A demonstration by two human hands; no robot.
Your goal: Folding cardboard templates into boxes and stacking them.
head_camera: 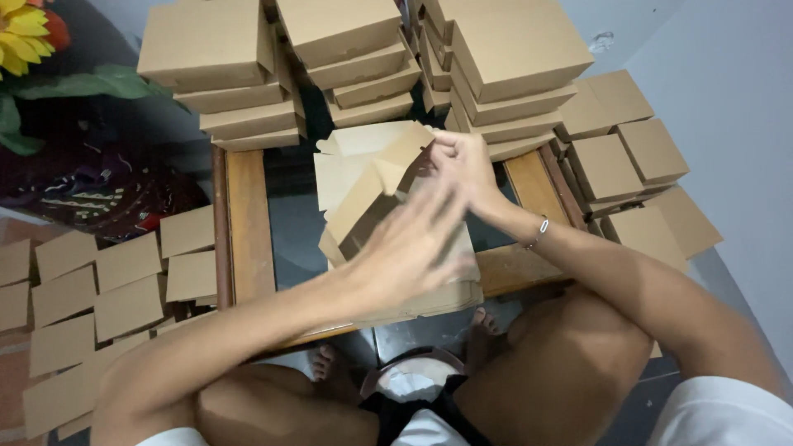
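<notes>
Cardboard box [372, 186] half-folded over glass-topped wooden table [248, 223], both hands on it.

Right hand [462, 165] pinching top flap of box between fingertips, closed on brown card at far edge. Left hand [409, 248] blurred, fingers spread flat and open over near side of box, gripping nothing; contact with card unclear. Box tilted, flaps up, resting on flat stack of unfolded blanks [413, 289] at table centre, just ahead of knees. Finished boxes in three tall stacks [347, 49] along far edge of table; smaller closed boxes [628, 149] piled at right. Flat card sheets [91, 289] laid in rows on floor at left. Yellow flower [21, 29] in upper left corner. Thin bracelet [538, 233] on right wrist.
</notes>
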